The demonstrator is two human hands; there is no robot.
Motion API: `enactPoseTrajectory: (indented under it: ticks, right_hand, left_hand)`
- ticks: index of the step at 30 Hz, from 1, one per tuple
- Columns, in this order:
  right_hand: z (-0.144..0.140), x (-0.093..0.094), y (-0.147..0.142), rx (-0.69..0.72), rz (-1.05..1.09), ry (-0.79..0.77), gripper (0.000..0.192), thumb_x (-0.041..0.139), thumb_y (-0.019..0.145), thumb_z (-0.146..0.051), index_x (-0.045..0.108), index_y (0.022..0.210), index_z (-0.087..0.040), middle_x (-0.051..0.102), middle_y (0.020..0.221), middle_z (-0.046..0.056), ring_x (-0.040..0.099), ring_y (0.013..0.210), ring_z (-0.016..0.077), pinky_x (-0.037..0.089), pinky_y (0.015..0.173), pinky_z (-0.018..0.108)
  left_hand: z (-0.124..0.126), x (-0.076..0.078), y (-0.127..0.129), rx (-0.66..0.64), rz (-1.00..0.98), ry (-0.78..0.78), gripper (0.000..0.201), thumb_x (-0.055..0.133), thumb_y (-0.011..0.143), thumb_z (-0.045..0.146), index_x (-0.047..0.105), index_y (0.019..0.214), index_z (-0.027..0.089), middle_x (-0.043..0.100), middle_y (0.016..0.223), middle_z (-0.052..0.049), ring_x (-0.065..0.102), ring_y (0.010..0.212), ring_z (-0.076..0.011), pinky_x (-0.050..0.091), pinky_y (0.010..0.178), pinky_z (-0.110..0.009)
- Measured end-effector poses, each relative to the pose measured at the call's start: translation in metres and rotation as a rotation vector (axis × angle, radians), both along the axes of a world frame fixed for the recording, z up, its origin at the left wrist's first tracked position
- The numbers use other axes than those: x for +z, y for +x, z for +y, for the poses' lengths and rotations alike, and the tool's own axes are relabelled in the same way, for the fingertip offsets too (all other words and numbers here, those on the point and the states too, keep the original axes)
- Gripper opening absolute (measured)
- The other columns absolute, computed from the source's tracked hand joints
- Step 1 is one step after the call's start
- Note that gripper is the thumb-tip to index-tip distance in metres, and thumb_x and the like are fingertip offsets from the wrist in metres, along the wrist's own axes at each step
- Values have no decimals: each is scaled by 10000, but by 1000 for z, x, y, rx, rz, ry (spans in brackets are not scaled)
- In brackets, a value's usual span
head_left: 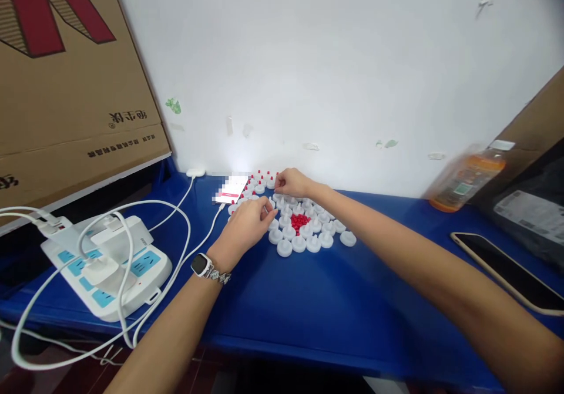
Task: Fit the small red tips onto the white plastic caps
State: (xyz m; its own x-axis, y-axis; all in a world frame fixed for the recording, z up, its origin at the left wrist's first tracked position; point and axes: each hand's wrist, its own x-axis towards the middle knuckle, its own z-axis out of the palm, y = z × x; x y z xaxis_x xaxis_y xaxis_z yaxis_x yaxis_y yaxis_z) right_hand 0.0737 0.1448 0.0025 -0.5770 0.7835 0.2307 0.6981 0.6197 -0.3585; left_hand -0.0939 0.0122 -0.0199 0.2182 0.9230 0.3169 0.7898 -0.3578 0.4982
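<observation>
Many white nozzle caps (pixel 298 243) stand on the blue table, ringing a small pile of red tips (pixel 300 224). Farther back and to the left, more white caps carry red tips on their nozzles (pixel 259 185). My left hand (pixel 251 221) is closed at the left edge of the plain caps, its fingertips pinched together; what they grip is too small to make out. Over the back of the group, my right hand (pixel 293 182) is also pinched, close to the red-tipped caps. Its fingers hide whatever is between them.
A lit phone (pixel 232 188) lies behind my left hand, a cable running to it. At left, a white power strip (pixel 114 270) holds plugs and looping cables. To the right are an orange drink bottle (pixel 471 177) and a dark-screened phone (pixel 506 270). A white wall (pixel 343 77) rises behind.
</observation>
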Motion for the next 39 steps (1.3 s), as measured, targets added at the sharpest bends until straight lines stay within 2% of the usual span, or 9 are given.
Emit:
enactPoseTrajectory:
  ticks: [6,12,15,19,21,25,30,33,39]
  right_hand:
    - [17,2,-15,-263,19,45,271,697,820,-346,730,1013,-159,737,919,93,657,838,201,464,766,275]
    - [16,1,-24,-276,84,36,104,640,836,-189,722,888,-152,734,922,108,648,818,192,453,744,276]
    - [-8,7,-10,-251,195,55,122,620,863,-231,709,897,-154,730,883,79,636,798,170,444,730,263]
    - [-62,12,14,-157,479,4,171,645,858,-322,671,810,-160,681,749,25,574,674,139,419,647,256]
    - [-91,12,25,-115,547,-38,236,629,875,-396,645,806,-171,639,709,5,532,639,132,398,610,258]
    - [-134,6,41,-75,539,-31,262,500,962,-434,549,843,-206,582,728,-15,494,649,135,377,622,268]
    - [-149,-4,52,-40,428,120,316,357,1021,-396,421,762,-226,497,703,-7,470,739,171,356,704,296]
    - [-145,-5,50,-73,559,5,398,344,1008,-465,364,691,-225,418,632,-22,407,629,152,330,629,292]
    - [-138,4,38,-198,821,-441,442,465,909,-482,305,578,-236,269,527,-50,229,485,112,213,497,292]
  left_hand:
    - [2,-1,-1,19,36,19,175,509,935,321,602,845,204,635,704,-16,563,630,-169,328,561,-278]
    - [1,0,-1,-9,33,40,193,498,952,339,591,856,201,617,717,-23,587,692,-195,382,595,-299]
    - [-4,2,1,16,-9,123,203,536,941,374,592,1029,200,622,911,-55,616,822,-217,467,693,-339]
    - [-11,4,9,35,-115,217,459,570,929,437,469,1301,189,519,1255,-134,610,942,-224,513,807,-387]
    - [-13,4,14,-31,-135,189,478,540,951,448,444,1340,188,544,1231,-128,604,941,-222,509,827,-389]
    - [-17,5,23,-210,-80,73,363,432,1009,455,524,1270,221,617,917,-46,587,830,-216,488,750,-361]
    - [-25,9,32,-305,-38,195,332,401,1032,411,504,1282,219,627,1072,-77,585,941,-224,483,864,-389]
    - [-27,12,32,-301,10,279,339,404,1032,391,481,1311,215,616,1138,-98,572,1008,-247,489,878,-398]
    - [-27,22,30,-245,183,407,310,414,1030,337,487,1297,196,622,1155,-101,540,1047,-275,476,890,-418]
